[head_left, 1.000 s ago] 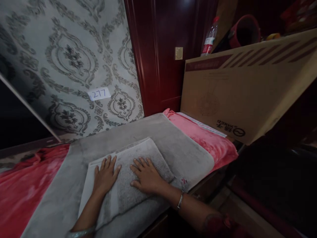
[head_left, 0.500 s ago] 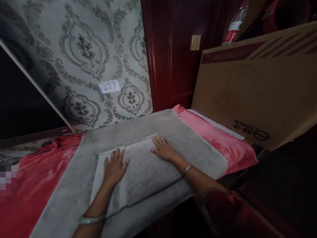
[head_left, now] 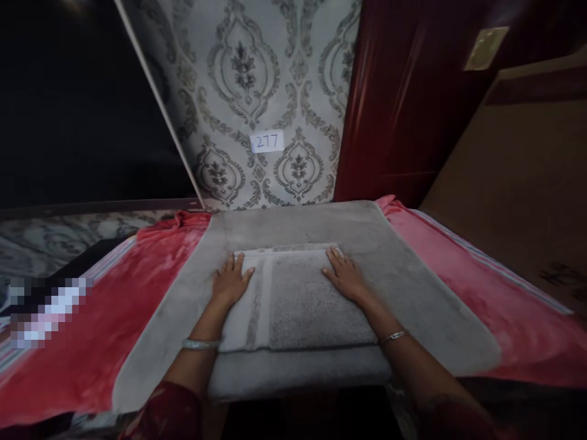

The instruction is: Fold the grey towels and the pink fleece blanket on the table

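Lying folded on a grey mat (head_left: 426, 293), the towel (head_left: 307, 305) has the left hand (head_left: 229, 284) and right hand (head_left: 347, 276) resting near its sides, fingers apart. Behind, a paper label (head_left: 267, 141) reads "277"; lettering (head_left: 559, 275) on the cardboard box (head_left: 518, 165) seems too dim to read.

Left hand (head_left: 230, 283), right hand (head_left: 347, 278), both flat, thumbs (head_left: 248, 275) angled inward

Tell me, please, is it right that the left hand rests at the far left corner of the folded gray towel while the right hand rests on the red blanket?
Not quite: the right hand isn't on the red blanket; the head view shows it at the far right corner of the folded gray towel. The left hand is where you say.
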`<state>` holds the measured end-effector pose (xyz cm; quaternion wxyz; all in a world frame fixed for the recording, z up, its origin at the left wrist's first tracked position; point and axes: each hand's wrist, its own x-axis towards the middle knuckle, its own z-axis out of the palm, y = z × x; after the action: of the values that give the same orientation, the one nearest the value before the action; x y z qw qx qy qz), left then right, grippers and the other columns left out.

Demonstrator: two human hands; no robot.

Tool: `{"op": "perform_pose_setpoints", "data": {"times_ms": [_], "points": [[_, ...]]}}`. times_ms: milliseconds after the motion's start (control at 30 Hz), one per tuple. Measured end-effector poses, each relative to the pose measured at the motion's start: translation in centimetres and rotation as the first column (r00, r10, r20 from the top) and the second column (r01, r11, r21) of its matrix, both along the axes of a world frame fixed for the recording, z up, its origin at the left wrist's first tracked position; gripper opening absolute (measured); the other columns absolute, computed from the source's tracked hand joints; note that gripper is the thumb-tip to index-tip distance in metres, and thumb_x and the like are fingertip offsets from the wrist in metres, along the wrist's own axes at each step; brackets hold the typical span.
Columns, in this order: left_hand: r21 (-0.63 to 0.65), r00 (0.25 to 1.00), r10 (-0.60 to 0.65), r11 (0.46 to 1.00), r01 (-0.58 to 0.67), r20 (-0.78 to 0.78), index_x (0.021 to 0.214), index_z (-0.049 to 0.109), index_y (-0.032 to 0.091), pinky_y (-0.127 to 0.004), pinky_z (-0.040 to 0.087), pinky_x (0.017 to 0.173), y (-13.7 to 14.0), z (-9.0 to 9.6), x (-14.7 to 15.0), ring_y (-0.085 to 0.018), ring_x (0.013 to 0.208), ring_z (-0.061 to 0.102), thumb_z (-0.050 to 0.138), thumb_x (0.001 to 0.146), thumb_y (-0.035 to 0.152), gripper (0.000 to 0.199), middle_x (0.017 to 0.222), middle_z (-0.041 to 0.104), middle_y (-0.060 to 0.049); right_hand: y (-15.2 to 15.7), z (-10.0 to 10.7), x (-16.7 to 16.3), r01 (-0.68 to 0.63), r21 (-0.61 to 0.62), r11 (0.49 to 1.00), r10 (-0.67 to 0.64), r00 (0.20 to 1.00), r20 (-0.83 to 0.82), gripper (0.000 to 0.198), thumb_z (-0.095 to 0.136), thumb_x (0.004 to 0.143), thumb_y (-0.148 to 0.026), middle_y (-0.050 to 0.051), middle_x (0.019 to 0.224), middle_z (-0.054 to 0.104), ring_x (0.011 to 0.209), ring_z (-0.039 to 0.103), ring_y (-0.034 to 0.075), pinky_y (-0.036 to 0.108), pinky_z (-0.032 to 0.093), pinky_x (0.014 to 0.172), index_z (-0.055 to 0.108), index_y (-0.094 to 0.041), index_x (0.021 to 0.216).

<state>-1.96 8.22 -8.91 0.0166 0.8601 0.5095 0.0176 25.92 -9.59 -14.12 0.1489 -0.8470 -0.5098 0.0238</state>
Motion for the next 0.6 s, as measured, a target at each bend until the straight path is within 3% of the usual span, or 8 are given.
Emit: {"op": "perform_pose_setpoints", "data": {"times_ms": [133,233,367,500,600], "points": [[-0.069,0.996,0.023,0.997,-0.017,0.081,0.164,0.024,0.015,-0.058,0.025,0.123,1.2,-0.1,-1.7,-0.032,0.155,0.027,0.030,0.104,0.042,0.067,0.166,0.033,-0.018,0.2,-1.2,0.5,-0.023,0.054,0.998,0.024,0.999,-0.022,0.068,0.041,0.101,-0.047,0.007,0.170,0.018,0.151,0.029,0.035,0.056,0.027,0.121,0.033,-0.020,0.162],[-0.169,0.965,0.067,0.985,-0.023,0.255,0.157,0.040,0.013,-0.056,0.030,0.121,3.0,0.4,-2.0,-0.035,0.151,0.037,0.047,0.097,0.041,0.066,0.160,0.042,-0.021,0.6,-1.5,1.6,-0.014,0.143,0.990,0.030,0.993,-0.113,0.071,0.050,0.096,-0.045,0.013,0.169,0.021,0.152,0.030,0.034,0.054,0.030,0.121,0.037,-0.016,0.160],[-0.260,0.894,0.131,0.965,-0.017,0.428,0.133,0.063,0.012,-0.043,0.040,0.115,5.9,1.4,-1.7,-0.035,0.140,0.051,0.071,0.078,0.037,0.061,0.144,0.061,-0.020,1.3,-0.1,3.7,0.139,0.223,0.965,-0.054,0.935,-0.350,0.076,0.060,0.089,-0.035,0.021,0.161,0.036,0.148,0.038,0.030,0.043,0.033,0.121,0.039,-0.007,0.156],[-0.378,0.841,0.159,0.924,0.058,0.517,0.102,0.073,0.012,-0.035,0.054,0.094,7.7,2.0,-1.1,-0.033,0.114,0.069,0.079,0.065,0.039,0.047,0.111,0.077,-0.014,2.6,1.9,5.4,0.242,0.177,0.954,-0.113,0.837,-0.535,0.074,0.067,0.083,-0.028,0.019,0.150,0.052,0.137,0.052,0.030,0.039,0.038,0.117,0.047,-0.008,0.152],[-0.444,0.794,0.214,0.893,0.077,0.569,0.085,0.071,0.013,-0.035,0.057,0.077,7.9,2.1,-0.9,-0.033,0.094,0.072,0.087,0.051,0.040,0.046,0.084,0.077,-0.010,3.9,2.7,6.2,0.276,0.162,0.947,-0.138,0.807,-0.574,0.075,0.077,0.072,-0.025,0.020,0.144,0.058,0.134,0.055,0.033,0.040,0.040,0.115,0.057,-0.008,0.143]]}}
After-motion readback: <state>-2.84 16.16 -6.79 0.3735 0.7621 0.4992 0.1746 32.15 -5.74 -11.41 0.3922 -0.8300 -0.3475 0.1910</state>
